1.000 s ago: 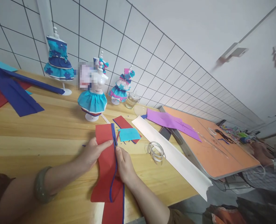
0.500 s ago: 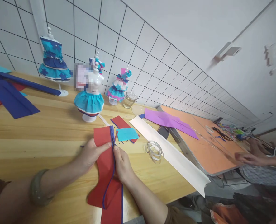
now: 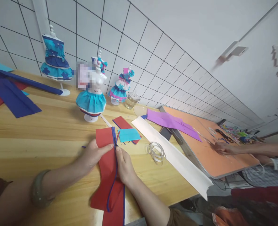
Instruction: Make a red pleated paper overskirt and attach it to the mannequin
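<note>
My left hand (image 3: 93,154) pinches a long red strip with a blue edge (image 3: 107,166), its thumb pressed close to that edge. Against the blue edge, my right hand (image 3: 125,165) is closed around small dark scissors (image 3: 115,141); their handles are hidden in the fingers. The strip hangs toward me in a curve over another red piece with a blue border (image 3: 114,216). Just beyond my right hand lie a light blue piece (image 3: 129,135) and a red piece (image 3: 120,121), with small blue scraps around them.
Small dress forms stand along the tiled wall, one in a light blue skirt (image 3: 91,102). A glass (image 3: 132,100), a tape roll (image 3: 156,152), a long white sheet (image 3: 174,160) and a purple sheet (image 3: 172,124) lie rightward. Another person's hand (image 3: 226,148) is over the orange table (image 3: 200,157).
My hands, the scissors and the strip hold nearly the same place. The view has shifted slightly. At the orange table, the other person's arm has reached farther across it.
</note>
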`<state>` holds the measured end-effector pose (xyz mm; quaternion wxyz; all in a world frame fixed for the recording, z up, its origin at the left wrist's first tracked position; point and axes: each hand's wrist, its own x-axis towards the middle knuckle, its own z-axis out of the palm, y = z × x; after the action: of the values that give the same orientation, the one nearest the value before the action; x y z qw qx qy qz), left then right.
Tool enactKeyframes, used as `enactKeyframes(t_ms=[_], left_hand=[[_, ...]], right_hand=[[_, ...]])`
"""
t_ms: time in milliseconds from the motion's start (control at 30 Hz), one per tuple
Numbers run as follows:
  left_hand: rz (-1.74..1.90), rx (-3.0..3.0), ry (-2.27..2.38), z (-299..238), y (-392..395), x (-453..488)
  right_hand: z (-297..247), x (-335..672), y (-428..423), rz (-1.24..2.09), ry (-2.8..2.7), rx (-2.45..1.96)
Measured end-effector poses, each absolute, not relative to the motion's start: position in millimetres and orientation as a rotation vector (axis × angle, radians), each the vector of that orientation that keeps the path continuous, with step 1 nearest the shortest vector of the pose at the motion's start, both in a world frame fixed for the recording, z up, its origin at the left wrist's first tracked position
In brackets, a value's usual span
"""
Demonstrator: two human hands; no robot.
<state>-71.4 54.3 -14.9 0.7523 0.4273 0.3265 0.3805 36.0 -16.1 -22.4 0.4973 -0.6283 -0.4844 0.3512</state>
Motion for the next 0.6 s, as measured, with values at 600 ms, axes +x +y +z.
enactKeyframes(t_ms=[600], left_hand=[[0.854,0.862,0.728,-15.4,62.8,-71.5]], right_hand=[[-25.9,37.7,-15.8,0.879,-1.208,-1.536]])
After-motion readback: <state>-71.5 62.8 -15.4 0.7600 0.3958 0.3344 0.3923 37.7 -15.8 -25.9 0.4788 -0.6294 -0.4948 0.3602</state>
